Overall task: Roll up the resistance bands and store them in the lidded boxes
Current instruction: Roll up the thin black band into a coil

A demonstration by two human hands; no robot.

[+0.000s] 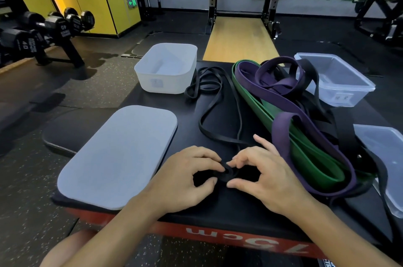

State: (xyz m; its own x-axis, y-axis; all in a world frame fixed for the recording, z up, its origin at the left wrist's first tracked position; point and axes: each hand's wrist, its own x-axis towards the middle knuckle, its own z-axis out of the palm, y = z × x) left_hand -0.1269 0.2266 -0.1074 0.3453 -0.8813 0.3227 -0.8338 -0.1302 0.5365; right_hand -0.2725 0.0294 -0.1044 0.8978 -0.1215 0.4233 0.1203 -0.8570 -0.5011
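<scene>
Black band (223,177), partly rolled, lies pinched between the left hand (185,179) and right hand (268,177).

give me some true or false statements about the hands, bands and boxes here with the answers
1. The left hand and right hand both pinch the rolled end of the thin black band. True.
2. The white box has its lid on. False: it is open; the lid lies flat by the left hand.
3. The green band is in the clear box. False: it lies outside that box, with the purple band.
4. No band shows inside the white box. True.
</scene>
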